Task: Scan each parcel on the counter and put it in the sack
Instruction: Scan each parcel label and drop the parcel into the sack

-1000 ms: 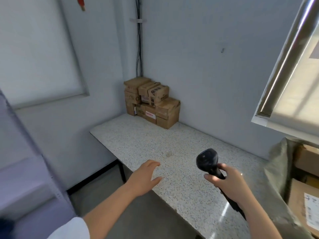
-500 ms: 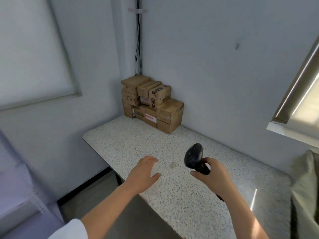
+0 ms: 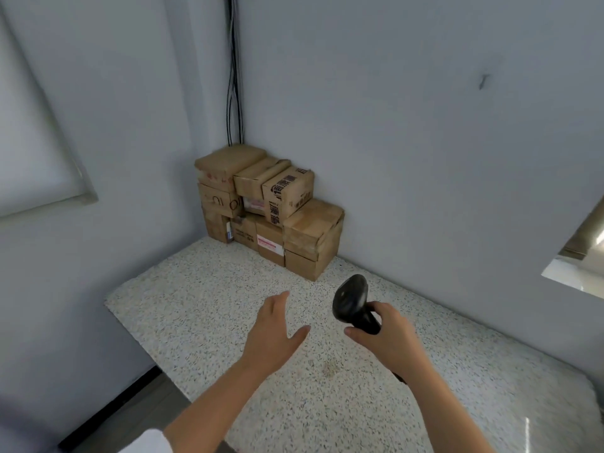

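Brown cardboard parcels point(image 3: 268, 210) stacked at the far corner of the speckled counter point(image 3: 202, 305), tight against both walls, two to three boxes high. Left hand point(image 3: 271, 335) over the counter's middle, palm down, fingers straight, thumb spread, holding nothing; contact with the counter cannot be told. Right hand point(image 3: 389, 338) just beside it, also over the counter, fingers and thumb wrapped round the handle of a black scanner point(image 3: 351, 300), whose head points toward that far corner.
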